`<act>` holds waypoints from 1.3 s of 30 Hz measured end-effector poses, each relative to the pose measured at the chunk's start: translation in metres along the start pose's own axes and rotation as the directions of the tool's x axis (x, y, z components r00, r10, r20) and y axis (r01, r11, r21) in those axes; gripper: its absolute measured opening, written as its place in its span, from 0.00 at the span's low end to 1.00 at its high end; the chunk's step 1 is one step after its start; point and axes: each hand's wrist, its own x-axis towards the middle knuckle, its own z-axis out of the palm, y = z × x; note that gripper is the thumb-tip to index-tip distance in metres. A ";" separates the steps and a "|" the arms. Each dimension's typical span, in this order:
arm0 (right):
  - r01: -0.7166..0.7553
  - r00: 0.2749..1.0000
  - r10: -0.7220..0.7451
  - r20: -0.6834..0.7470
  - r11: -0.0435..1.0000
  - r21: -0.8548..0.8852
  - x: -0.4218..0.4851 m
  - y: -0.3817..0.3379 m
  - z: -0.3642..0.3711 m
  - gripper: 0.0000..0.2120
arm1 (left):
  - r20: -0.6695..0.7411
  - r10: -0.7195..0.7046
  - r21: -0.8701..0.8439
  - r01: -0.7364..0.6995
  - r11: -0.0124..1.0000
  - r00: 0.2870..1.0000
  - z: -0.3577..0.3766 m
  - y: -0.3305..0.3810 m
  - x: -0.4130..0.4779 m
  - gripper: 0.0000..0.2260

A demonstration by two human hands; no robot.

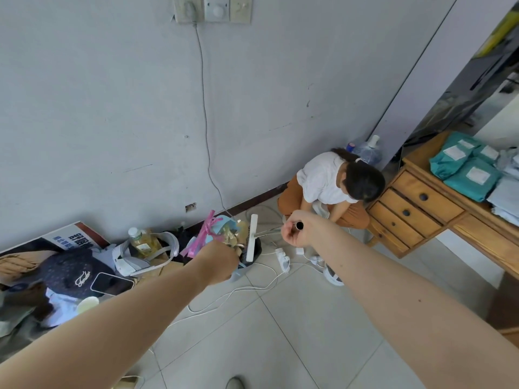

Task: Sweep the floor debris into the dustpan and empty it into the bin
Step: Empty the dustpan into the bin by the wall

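Note:
My right hand is closed around the open end of a metal broom handle. Thin rods run from it down to the white broom head, which stands on edge over a dark bin. My left hand reaches down beside the bin and grips a grey-blue dustpan, its fingers mostly hidden. A heap of debris, made of pink plastic strips, blue paper and yellowish scraps, sits just left of the broom head and above my left hand.
A person in a white top crouches by the wall, right of the bin. A wooden desk with drawers stands at right. A power strip and white cables lie on the tiles. A headset, bottle, cap and phone lie at left.

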 end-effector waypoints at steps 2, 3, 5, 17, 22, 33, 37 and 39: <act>-0.018 1.000 0.018 0.006 1.000 0.019 -0.006 -0.001 -0.002 0.16 | 0.010 0.060 0.062 -0.061 0.996 0.998 -0.006 0.005 -0.001 0.09; -0.023 1.000 0.023 0.011 0.999 0.030 -0.009 -0.002 -0.002 0.16 | 0.011 0.076 0.080 -0.077 0.994 0.997 -0.009 0.005 -0.002 0.08; -0.023 1.000 0.023 0.019 0.999 0.034 -0.012 -0.002 -0.003 0.16 | 0.005 0.083 0.102 -0.083 0.991 0.997 -0.014 0.003 -0.004 0.08; 0.057 0.998 -0.057 -0.015 0.997 -0.048 -0.028 -0.008 0.003 0.16 | 0.036 0.100 0.152 -0.105 0.983 0.994 -0.006 -0.002 -0.021 0.06; 0.056 0.998 -0.057 -0.014 0.997 -0.043 -0.025 -0.004 0.006 0.15 | 0.108 0.125 0.177 -0.142 0.974 0.986 0.011 0.024 -0.014 0.05; 0.110 0.991 -0.117 -0.059 0.987 -0.113 -0.028 -0.016 0.017 0.14 | 0.069 0.090 0.170 -0.100 0.980 0.994 -0.005 -0.006 -0.018 0.08; 0.127 0.989 -0.136 -0.060 0.982 -0.142 -0.027 -0.015 0.021 0.13 | 0.033 0.096 0.190 -0.101 0.977 0.995 -0.001 -0.011 -0.020 0.08; 0.120 0.989 -0.132 -0.068 0.981 -0.155 -0.025 -0.012 0.022 0.13 | 0.027 0.102 0.172 -0.105 0.980 0.994 0.007 -0.012 -0.022 0.08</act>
